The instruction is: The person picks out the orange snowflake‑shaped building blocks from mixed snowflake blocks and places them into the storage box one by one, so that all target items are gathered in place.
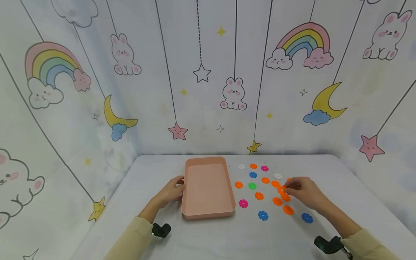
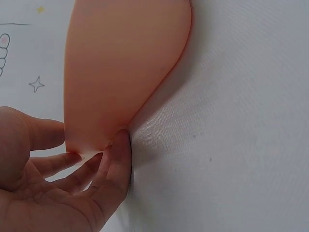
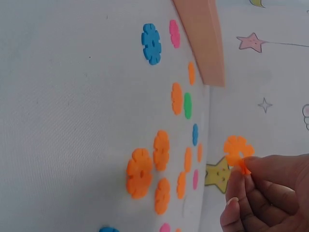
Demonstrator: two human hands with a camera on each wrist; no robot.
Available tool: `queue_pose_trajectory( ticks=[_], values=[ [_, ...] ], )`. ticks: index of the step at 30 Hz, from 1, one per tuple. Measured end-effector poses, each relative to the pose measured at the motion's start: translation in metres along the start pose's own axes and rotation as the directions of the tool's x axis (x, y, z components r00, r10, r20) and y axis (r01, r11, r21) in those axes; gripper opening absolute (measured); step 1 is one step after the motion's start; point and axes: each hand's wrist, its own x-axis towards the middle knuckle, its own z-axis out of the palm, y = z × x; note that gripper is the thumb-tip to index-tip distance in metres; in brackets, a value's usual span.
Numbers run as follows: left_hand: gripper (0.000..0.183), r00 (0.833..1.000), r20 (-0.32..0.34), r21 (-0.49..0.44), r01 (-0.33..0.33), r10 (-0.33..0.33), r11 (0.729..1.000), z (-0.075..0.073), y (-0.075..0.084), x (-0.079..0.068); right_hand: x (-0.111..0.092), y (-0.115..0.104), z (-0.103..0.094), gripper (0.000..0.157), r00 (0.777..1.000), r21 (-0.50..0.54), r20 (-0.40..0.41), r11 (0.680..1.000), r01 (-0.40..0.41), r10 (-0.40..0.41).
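Note:
My left hand point(image 1: 171, 190) holds the left side of a shallow pink tray point(image 1: 208, 215). In the left wrist view, the thumb of that hand point(image 2: 72, 188) lies at the tray's rim and the other fingers touch the lower wall of the tray point(image 2: 125, 58). Right of the tray, my right hand point(image 1: 305, 191) pinches an orange slotted flower disc point(image 3: 237, 147) between thumb and fingertips, raised off the table. A second bit of orange shows at those fingertips; whether it is another disc I cannot tell. Several orange discs point(image 1: 287, 210) lie just below this hand.
Flat on the white table point(image 1: 221, 238) are more discs: blue point(image 1: 263, 215), pink point(image 1: 243, 203), green point(image 1: 252, 186) and white point(image 1: 241, 167). A blue disc point(image 1: 307, 218) lies near the right forearm. A printed cloth wall point(image 1: 208, 115) stands behind the table.

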Motion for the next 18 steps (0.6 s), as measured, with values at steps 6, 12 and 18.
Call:
queue_pose_trajectory(
  ticks=[6,12,18],
  values=[
    [0.051,1.000,0.009,-0.006,-0.004,0.004,1.000,-0.001,0.000,0.000,0.002,-0.007,0.009,0.021,1.000,0.020,0.008,1.000,-0.002,0.002],
    [0.052,1.000,0.011,-0.001,0.001,-0.001,1.000,-0.001,0.001,0.001,0.008,-0.013,0.017,0.018,1.000,0.033,0.021,0.999,-0.012,0.011],
    [0.052,1.000,0.012,0.000,0.006,-0.006,1.000,-0.001,0.002,0.000,0.010,-0.020,0.025,0.018,0.998,0.108,0.052,0.994,-0.032,0.026]
  ],
)
